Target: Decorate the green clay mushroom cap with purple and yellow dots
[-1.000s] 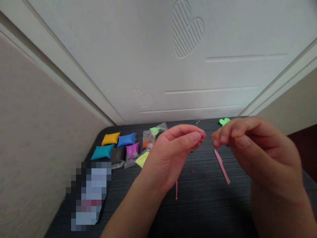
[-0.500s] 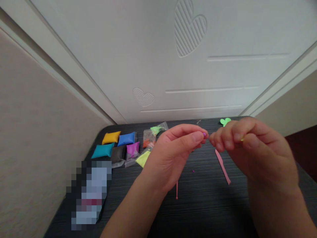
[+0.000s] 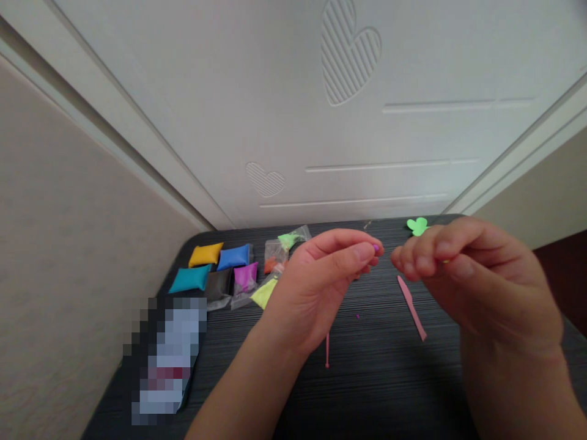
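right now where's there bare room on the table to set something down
Bare: the table's front stretch between the pink stick and the pink knife, save a purple speck; also nearer than both. Crowded: back left, with packets beside the pixelated item.

I pinch a small purple piece (image 3: 376,247) in my left hand (image 3: 323,275), one edge showing. In my right hand (image 3: 490,287), a tiny yellow piece (image 3: 446,261) barely peeks from beside my thumb.
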